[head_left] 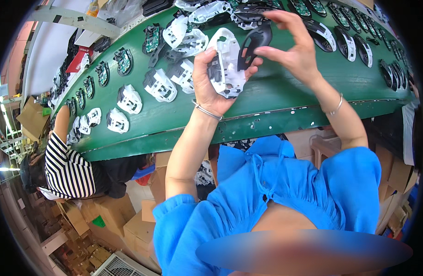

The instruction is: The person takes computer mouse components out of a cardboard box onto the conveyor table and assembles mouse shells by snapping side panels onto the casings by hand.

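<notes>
My left hand [210,87], palm up, is closed around a white computer mouse shell [226,60] with its ribbed inner side showing. Against the shell's right edge stands a curved black mouse cover [256,42] with cut-out openings. My right hand [294,48] holds this cover at its right side, thumb against the lower part and forefinger near the upper end. Left fingertips show just below the cover. Around my left hand lie more white mouse shells [161,85] with dark inserts, and loose white and black shell pieces [175,32] are heaped beyond it.
A green conveyor belt [285,99] runs across the view. Green circuit boards [124,62] sit at left and far right. Black-and-white mouse shells [346,43] line the right. A co-worker in a striped top [68,168] reaches over the belt at left. Cardboard boxes [110,214] stand below.
</notes>
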`<state>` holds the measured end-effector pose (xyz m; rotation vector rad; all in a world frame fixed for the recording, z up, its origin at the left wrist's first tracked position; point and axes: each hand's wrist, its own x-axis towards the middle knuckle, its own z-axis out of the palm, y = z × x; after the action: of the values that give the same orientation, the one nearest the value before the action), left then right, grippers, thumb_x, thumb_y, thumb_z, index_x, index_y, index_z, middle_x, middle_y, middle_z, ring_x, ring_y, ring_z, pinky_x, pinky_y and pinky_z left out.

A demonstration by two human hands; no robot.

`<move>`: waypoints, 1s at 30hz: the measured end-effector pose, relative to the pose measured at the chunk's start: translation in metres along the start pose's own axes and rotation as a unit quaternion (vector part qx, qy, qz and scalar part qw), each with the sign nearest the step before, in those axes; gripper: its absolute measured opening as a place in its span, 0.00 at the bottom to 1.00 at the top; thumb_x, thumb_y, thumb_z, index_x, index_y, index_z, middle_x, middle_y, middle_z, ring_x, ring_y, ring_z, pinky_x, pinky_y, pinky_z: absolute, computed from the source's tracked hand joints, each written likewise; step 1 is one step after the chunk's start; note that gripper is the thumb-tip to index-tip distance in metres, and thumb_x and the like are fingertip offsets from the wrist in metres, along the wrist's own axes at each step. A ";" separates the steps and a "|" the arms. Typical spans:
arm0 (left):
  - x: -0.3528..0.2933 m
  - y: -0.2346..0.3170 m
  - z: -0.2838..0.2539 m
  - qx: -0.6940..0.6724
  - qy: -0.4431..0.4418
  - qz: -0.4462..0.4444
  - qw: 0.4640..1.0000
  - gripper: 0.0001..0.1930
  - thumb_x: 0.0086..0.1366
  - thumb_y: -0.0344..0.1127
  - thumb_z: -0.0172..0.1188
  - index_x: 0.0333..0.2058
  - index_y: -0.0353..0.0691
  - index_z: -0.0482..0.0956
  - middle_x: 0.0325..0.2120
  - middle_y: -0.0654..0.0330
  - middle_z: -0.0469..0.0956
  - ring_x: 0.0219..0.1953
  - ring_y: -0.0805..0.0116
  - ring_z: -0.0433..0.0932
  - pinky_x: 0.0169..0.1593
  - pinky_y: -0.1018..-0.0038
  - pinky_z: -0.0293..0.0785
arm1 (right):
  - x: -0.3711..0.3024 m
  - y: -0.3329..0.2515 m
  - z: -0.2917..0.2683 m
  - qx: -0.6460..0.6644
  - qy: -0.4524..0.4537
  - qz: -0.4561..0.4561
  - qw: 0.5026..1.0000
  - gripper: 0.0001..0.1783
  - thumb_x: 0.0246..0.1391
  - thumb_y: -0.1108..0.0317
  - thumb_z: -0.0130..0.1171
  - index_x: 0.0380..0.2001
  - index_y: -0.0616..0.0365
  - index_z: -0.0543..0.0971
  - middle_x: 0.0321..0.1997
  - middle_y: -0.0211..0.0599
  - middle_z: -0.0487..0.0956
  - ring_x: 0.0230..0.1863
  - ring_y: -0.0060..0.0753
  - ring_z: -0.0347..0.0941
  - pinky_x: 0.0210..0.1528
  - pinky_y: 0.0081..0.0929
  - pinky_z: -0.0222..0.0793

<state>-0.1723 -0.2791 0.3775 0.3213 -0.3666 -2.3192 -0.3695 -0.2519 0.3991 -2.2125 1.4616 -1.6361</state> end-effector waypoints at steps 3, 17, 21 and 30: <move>-0.003 -0.002 0.006 -0.027 0.009 0.021 0.999 0.25 0.56 0.49 0.55 0.45 0.34 0.73 0.40 0.47 0.76 0.41 0.44 0.77 0.46 0.59 0.77 | -0.031 0.001 0.007 0.219 0.030 0.243 0.945 0.22 0.41 0.65 0.71 0.40 0.59 0.77 0.39 0.29 0.77 0.39 0.18 0.70 0.38 0.17 0.65; 0.005 -0.018 -0.003 0.238 0.071 0.054 0.967 0.28 0.65 0.59 0.41 0.43 0.38 0.74 0.33 0.57 0.78 0.35 0.64 0.79 0.38 0.68 0.77 | -0.008 -0.040 -0.011 0.273 -0.042 0.306 0.911 0.07 0.50 0.68 0.63 0.27 0.62 0.79 0.21 0.27 0.77 0.21 0.14 0.72 0.24 0.12 0.63; 0.005 -0.020 0.008 0.278 0.034 0.096 0.955 0.31 0.64 0.65 0.36 0.36 0.40 0.72 0.28 0.61 0.76 0.30 0.72 0.76 0.33 0.74 0.74 | -0.010 -0.056 0.003 0.281 -0.108 0.321 0.898 0.11 0.49 0.67 0.65 0.22 0.62 0.76 0.19 0.26 0.75 0.19 0.13 0.72 0.20 0.11 0.63; 0.003 -0.025 -0.006 0.290 0.097 0.183 0.934 0.26 0.65 0.58 0.44 0.46 0.39 0.62 0.31 0.60 0.74 0.31 0.74 0.74 0.34 0.76 0.72 | -0.012 -0.046 0.013 0.188 -0.119 0.255 0.941 0.14 0.50 0.65 0.64 0.19 0.61 0.73 0.15 0.24 0.70 0.17 0.11 0.66 0.17 0.12 0.60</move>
<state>-0.1886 -0.2650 0.3627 0.6991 -0.9285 -1.7560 -0.3300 -0.2242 0.4079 -1.5881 1.3631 -1.2902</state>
